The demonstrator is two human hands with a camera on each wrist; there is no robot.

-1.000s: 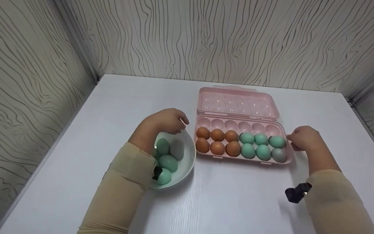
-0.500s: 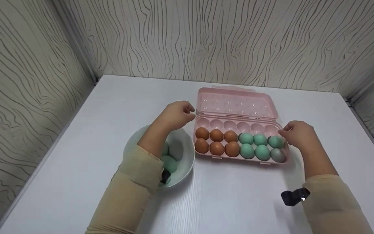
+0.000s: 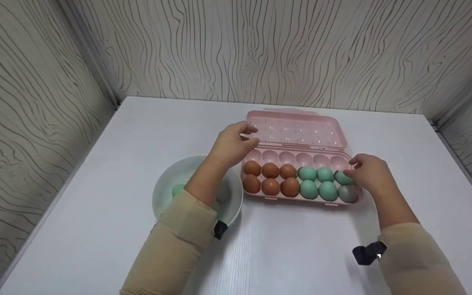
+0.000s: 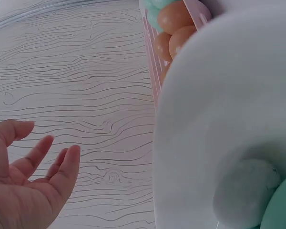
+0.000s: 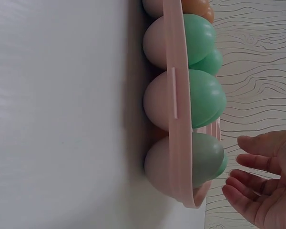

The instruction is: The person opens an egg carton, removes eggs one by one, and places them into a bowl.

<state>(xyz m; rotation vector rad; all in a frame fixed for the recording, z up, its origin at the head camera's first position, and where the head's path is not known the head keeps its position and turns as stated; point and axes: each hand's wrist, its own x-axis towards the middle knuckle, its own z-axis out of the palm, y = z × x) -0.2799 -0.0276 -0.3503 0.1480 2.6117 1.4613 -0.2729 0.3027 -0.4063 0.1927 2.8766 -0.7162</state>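
The person's left hand (image 3: 232,143) was raised at the left end of a pink plastic egg case (image 3: 287,157), its fingertips overlapping the left edge of the laid-back pink lid (image 3: 299,129) in the head view. Its grip was spread, thumb and fingers well apart. The right hand (image 3: 368,170) was at the right end of the case, fingertips close by the far-right green egg; its grip was likewise spread, fingers slightly bent. Whether they touched that egg could not be told.

The case stood on the white worktop (image 3: 285,241), right of centre. Its middle and near rows held six brown eggs (image 3: 289,187) at left and five pale green eggs (image 3: 308,189) at right, with one greyish egg (image 3: 348,194) in the near right corner. Hollow wells showed along the far row.

A round white bowl (image 3: 163,180) stood just left of the case, partly hidden by the left forearm. It held green eggs (image 4: 283,210) and a grey egg (image 4: 245,193).
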